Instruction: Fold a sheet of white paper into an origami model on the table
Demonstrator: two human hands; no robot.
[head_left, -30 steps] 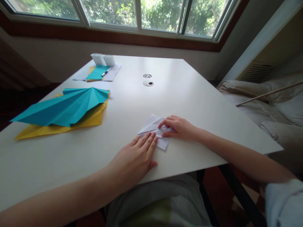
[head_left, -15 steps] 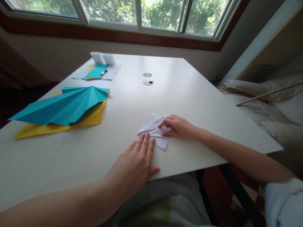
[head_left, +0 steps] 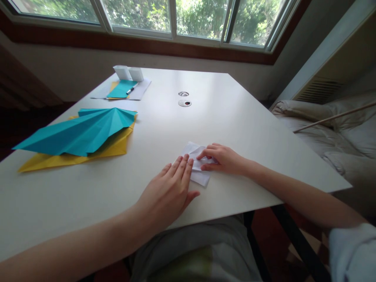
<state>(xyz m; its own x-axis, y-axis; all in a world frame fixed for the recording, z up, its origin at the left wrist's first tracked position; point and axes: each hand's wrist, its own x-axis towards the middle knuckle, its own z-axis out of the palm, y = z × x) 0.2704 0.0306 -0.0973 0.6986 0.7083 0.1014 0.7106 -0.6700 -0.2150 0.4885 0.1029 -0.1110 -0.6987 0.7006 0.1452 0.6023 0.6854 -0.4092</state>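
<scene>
A small piece of folded white paper (head_left: pixel 201 177) lies on the white table (head_left: pixel 223 117) near its front edge. My left hand (head_left: pixel 169 192) lies flat with fingers stretched out, its fingertips resting on the paper's left part and covering it. My right hand (head_left: pixel 223 158) rests on the paper's right side with fingers curled, pressing it down; I cannot tell whether it pinches a flap.
A large pleated teal sheet (head_left: pixel 79 131) lies on a yellow sheet (head_left: pixel 117 147) at the left. At the far left corner are a pen (head_left: pixel 131 89), teal and white papers and two small white paper boxes (head_left: pixel 128 73). Two round grommets (head_left: pixel 184 103) sit mid-table. A cushioned seat (head_left: pixel 331 133) is at the right.
My left hand slid forward and right over the paper's left point, which is now covered. My right hand has stayed in place.
</scene>
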